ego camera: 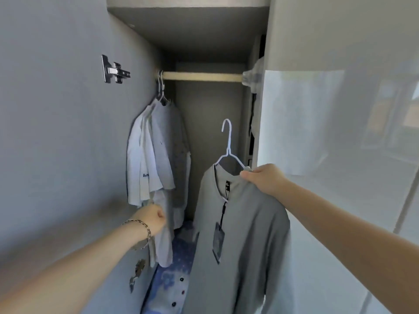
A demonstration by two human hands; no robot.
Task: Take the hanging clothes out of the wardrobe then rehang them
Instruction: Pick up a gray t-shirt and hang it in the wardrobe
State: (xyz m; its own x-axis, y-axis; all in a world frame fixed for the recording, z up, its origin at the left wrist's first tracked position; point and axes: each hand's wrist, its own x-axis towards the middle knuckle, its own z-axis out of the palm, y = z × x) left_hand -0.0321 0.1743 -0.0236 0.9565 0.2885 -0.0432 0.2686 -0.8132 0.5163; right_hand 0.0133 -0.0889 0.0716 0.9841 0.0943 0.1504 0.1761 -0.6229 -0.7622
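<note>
**Grey shirt on its hanger, below the rail, in your right hand**

At ten o'clock a metal hinge [115, 70] is sitting on the open door [56, 132]. At seven o'clock your left hand [154, 220], wearing a bracelet [141, 225], is curling into a fist against the hem of the hanging shirts [156, 150]; whether it is gripping cloth, you cannot tell. Those shirts are hanging at nine o'clock, bunched at the left end of the rail [201, 76], which is running across twelve o'clock. At six o'clock a blue patterned garment [172, 279] is lying low in the wardrobe. At five o'clock the grey shirt [240, 234] is hanging on a white hanger [229, 146], below the rail and apart from it. At four o'clock your right hand [265, 177] is pinching the hanger's three o'clock end.
</note>
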